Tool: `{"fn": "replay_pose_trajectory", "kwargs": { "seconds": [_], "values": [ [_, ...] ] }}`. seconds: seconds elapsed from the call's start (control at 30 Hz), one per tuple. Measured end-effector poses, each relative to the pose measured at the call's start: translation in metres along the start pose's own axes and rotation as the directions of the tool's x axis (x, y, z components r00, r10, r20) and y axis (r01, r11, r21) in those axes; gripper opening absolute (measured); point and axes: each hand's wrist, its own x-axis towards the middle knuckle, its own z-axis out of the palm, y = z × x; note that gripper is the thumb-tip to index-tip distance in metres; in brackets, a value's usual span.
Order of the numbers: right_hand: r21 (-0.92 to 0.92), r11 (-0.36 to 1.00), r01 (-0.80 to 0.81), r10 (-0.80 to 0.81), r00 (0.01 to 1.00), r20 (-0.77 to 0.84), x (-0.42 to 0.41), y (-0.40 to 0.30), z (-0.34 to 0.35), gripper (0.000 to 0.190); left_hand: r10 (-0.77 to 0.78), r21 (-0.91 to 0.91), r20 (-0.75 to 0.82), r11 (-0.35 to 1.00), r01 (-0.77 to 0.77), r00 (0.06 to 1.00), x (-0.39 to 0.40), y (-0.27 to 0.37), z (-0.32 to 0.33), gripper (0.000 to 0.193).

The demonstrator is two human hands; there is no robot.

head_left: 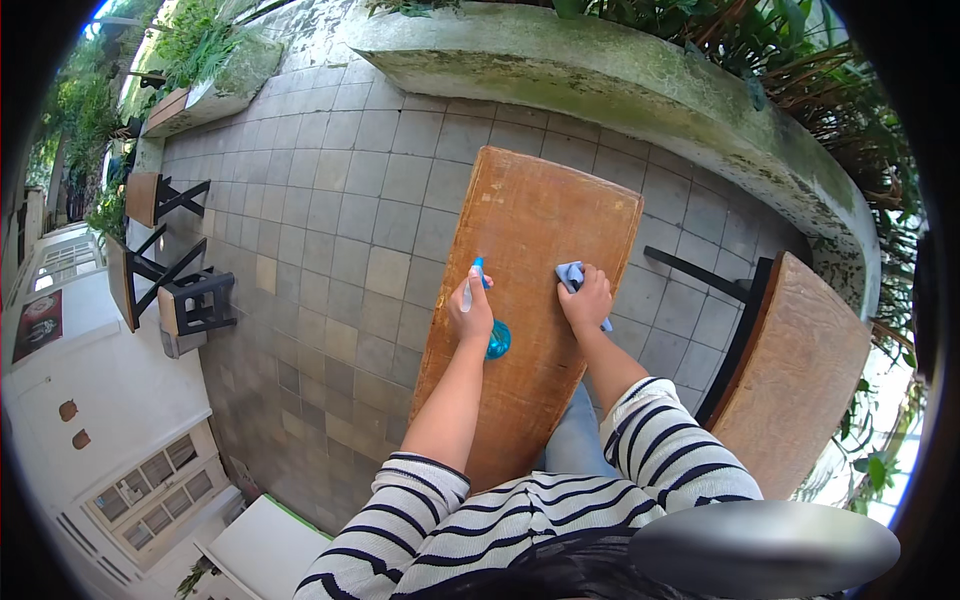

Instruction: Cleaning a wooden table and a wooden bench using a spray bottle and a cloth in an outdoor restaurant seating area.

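My left hand [472, 306] is wrapped around the neck and trigger of a blue spray bottle [498, 341], whose nozzle points away from me. The bottle's round translucent body shows below my palm, over the wooden tabletop [536, 225]. On the right side of that same tabletop, my right hand [587, 298] grips a crumpled blue-grey cloth [568, 275]. One end of the cloth sticks out past my wrist. The wood looks worn, with scuffed edges and paler patches.
A second wooden table [795, 375] with a black frame stands at my right. A mossy concrete planter wall [600, 67] curves behind the tabletop. Grey floor tiles [337, 225] spread to the left, towards folding tables [142, 199] and a stool [195, 300]. A white surface [262, 547] is at lower left.
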Motion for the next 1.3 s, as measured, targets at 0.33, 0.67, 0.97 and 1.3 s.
{"fn": "replay_pose_trajectory", "kwargs": {
  "seconds": [0.33, 0.67, 0.97, 1.3],
  "values": [
    [-0.008, 0.995, 0.098, -0.098, 0.987, -0.126, 0.004, 0.014, 0.015, 0.052, 0.124, -0.036, 0.197, 0.992, -0.119, 0.973, 0.018, 0.022, 0.044, 0.051],
    [0.01, 0.994, 0.107, -0.105, 0.987, -0.122, 0.006, 0.015, 0.015, 0.053, 0.265, -0.198, 0.241, 0.955, -0.22, 0.934, 0.004, 0.015, 0.06, 0.052],
    [0.024, 0.993, 0.118, -0.114, 0.986, -0.118, 0.009, 0.016, 0.012, 0.053, 0.451, -0.145, -0.109, 0.875, -0.463, 0.886, 0.014, -0.038, 0.006, 0.052],
    [-0.003, 0.995, 0.1, -0.1, 0.993, -0.057, 0.007, 0.016, 0.015, 0.053, 0.56, 0.242, 0.169, 0.774, -0.585, 0.811, -0.008, -0.116, -0.008, 0.072]
  ]
}}
